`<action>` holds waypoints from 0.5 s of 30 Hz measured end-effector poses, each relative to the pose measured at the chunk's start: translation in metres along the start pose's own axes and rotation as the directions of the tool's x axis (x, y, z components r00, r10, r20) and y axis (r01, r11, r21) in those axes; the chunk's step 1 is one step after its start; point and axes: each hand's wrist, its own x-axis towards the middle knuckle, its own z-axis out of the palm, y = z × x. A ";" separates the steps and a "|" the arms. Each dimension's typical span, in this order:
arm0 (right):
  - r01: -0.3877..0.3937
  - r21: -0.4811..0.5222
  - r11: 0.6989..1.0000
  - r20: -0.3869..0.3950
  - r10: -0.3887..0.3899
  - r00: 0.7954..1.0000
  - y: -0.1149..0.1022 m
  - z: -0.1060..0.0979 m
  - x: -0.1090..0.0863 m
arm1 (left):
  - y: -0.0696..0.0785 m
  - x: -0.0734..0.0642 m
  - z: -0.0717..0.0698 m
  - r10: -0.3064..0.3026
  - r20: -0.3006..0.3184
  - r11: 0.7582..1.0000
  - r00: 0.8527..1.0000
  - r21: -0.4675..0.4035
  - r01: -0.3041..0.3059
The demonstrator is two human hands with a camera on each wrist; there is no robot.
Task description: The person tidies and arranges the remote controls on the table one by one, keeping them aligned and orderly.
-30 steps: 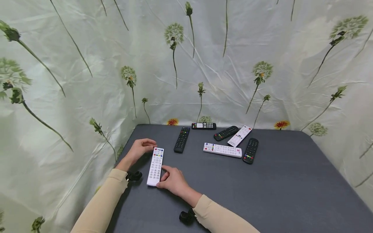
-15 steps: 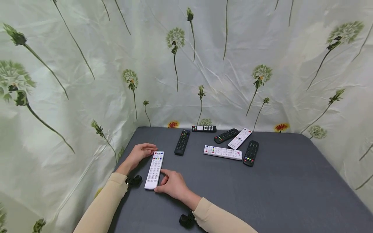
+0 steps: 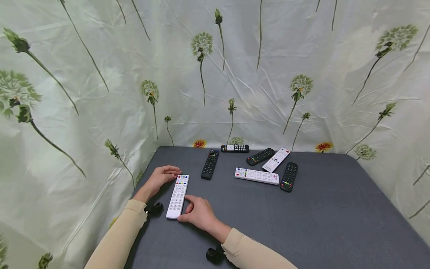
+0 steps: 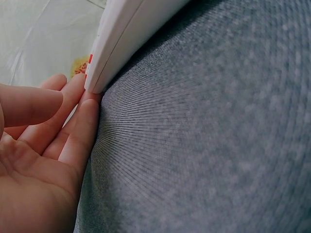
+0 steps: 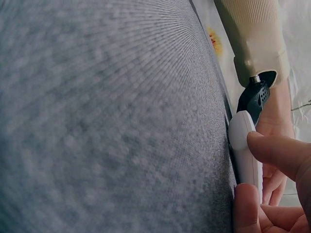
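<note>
The white remote control point(image 3: 178, 197) lies on the tabletop point(image 3: 285, 228) at left; your left hand point(image 3: 162, 176), fingers loosely extended, touches its far end; your right hand point(image 3: 200, 214), thumb and index finger apart, touches its right edge.

Soft, even light fills the head view; the flowered cloth point(image 3: 248, 87) behind the tabletop point(image 3: 319, 224) glints along creases; wrist views blur the tabletop's nearest weave.
</note>
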 end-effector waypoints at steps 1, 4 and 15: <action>-0.002 -0.002 1.000 0.000 0.002 1.000 0.000 0.000 0.000 | 0.000 0.000 0.000 0.002 0.004 1.000 1.000 0.001 -0.002; -0.003 -0.008 1.000 -0.004 0.003 1.000 0.001 0.000 0.000 | 0.000 0.001 0.001 0.003 0.006 1.000 1.000 -0.003 -0.003; 0.007 0.022 1.000 0.009 -0.007 1.000 0.001 0.000 0.000 | 0.001 -0.002 0.001 0.007 0.000 1.000 1.000 -0.004 -0.007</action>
